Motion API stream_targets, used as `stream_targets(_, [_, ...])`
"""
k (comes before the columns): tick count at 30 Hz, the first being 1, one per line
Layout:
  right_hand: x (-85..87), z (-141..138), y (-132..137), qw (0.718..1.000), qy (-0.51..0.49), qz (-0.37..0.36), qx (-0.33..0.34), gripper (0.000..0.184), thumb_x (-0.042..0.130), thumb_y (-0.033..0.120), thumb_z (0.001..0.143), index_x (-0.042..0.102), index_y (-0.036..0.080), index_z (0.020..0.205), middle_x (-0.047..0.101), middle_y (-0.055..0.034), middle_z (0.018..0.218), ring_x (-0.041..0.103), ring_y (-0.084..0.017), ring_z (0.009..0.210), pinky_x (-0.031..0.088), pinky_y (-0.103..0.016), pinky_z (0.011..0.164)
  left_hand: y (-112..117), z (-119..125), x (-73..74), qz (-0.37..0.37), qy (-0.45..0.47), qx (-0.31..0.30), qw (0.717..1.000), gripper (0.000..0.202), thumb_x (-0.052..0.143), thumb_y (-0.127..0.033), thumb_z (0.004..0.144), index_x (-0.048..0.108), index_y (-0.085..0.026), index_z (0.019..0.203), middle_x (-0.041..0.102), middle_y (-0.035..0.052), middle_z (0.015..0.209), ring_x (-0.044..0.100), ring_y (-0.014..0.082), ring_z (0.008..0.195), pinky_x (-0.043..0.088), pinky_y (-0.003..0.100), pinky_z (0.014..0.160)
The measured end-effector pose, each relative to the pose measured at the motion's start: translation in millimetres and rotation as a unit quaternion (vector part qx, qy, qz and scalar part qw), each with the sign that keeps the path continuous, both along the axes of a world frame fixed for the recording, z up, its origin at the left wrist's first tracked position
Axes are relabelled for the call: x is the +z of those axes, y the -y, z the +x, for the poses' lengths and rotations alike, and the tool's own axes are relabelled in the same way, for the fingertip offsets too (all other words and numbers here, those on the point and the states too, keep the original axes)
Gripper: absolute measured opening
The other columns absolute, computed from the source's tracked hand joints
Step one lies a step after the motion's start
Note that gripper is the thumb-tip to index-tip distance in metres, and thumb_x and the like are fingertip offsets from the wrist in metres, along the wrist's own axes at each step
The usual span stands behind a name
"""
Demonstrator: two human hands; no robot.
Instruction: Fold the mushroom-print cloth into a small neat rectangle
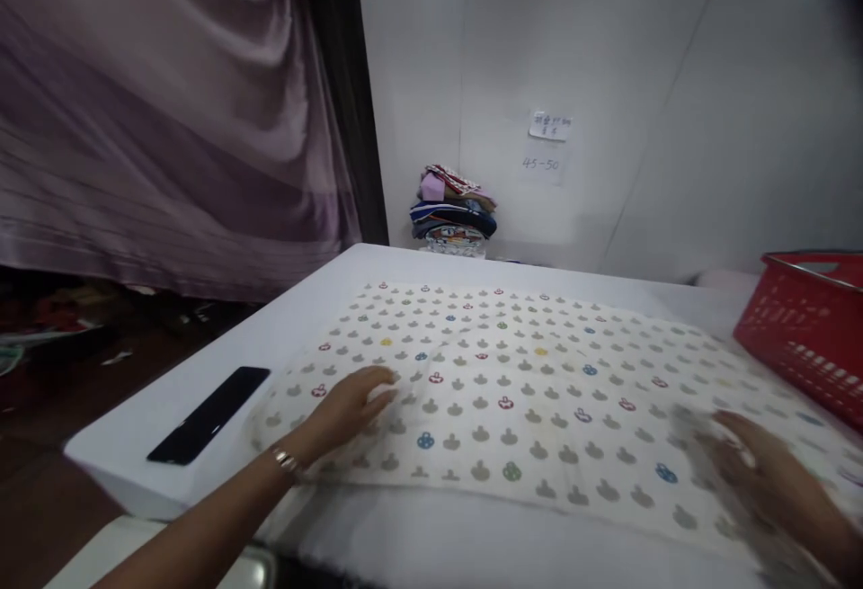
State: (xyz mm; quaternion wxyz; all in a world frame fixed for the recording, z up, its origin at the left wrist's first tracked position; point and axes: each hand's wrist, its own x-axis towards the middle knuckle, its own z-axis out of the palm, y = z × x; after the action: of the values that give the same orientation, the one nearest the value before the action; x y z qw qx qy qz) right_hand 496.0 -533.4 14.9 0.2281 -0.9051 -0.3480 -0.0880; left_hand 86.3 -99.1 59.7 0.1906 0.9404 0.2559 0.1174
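Note:
A cream cloth (526, 364) printed with small grey and coloured motifs lies spread flat on a white table (310, 288). My left hand (351, 405) rests flat on the cloth's near left part, fingers stretched out, a bracelet on the wrist. My right hand (761, 472) lies on the cloth's near right part; it is smeared by motion, though the fingers seem extended over the fabric.
A black phone (209, 414) lies on the table's left edge. A red plastic basket (805, 328) stands at the right. A stack of folded clothes (453, 211) sits at the far end by the white wall. A purple curtain (168, 112) hangs at left.

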Motion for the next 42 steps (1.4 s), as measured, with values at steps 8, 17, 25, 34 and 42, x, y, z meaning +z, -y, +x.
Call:
stream_targets(8, [-40.8,-62.9,-126.9,0.906,0.038,-0.120,0.404,0.056,0.045,0.045,0.087,0.028,0.041,0.140,0.032,0.0046,0.144,0.031,-0.026,0.132,0.034,-0.048,0.105,-71.2,132.1,-18.2,0.061,-0.093,-0.039,0.993,0.060,0.026,-0.055,0.090,0.032,-0.021,0.139,0.021,0.0070,0.150,0.015,0.0233,0.138,0.014,0.046,0.112])
stream_targets(17, [-44.7,-58.9,-117.3,0.903,0.000,-0.176,0.391,0.065,0.047,0.044,0.085,0.012,0.048,0.140,0.021,0.0092,0.145,0.023,-0.029,0.132,0.034,-0.056,0.104,-133.4,163.8,-47.8,0.073,-0.158,0.070,0.982,0.068,0.021,-0.063,0.086,0.032,-0.022,0.139,0.021,0.0083,0.149,0.014,0.0264,0.138,0.009,0.054,0.109])
stream_targets(25, [-38.8,-63.3,-113.8,0.901,-0.035,-0.187,0.390,0.065,0.049,0.043,0.085,0.015,0.046,0.140,0.017,0.0064,0.148,0.017,-0.030,0.135,0.020,-0.058,0.108,-162.8,235.0,-61.3,0.055,-0.185,0.032,0.981,0.071,0.017,-0.066,0.084,0.024,-0.026,0.142,0.010,0.0029,0.152,0.005,0.0277,0.139,0.004,0.057,0.108])
stream_targets(34, [-5.7,-30.8,-163.0,0.936,-0.024,-0.176,0.303,0.062,0.038,0.047,0.090,0.010,0.035,0.145,0.010,0.0023,0.150,0.009,-0.026,0.138,0.008,-0.052,0.112,-153.6,234.5,-57.0,0.082,-0.147,0.007,0.986,0.074,0.020,-0.070,0.082,0.025,-0.026,0.142,0.010,0.0028,0.152,0.004,0.0263,0.139,0.003,0.056,0.109])
stream_targets(42, [-11.3,50.0,-200.3,0.950,-0.160,-0.226,0.145,0.062,0.016,0.059,0.090,0.024,0.028,0.144,0.012,0.0002,0.151,0.010,-0.026,0.138,0.015,-0.048,0.111,-160.7,240.1,-46.7,0.023,-0.175,0.037,0.984,0.072,0.019,-0.066,0.085,0.022,-0.023,0.143,0.008,0.0049,0.152,0.003,0.0273,0.139,0.005,0.057,0.109])
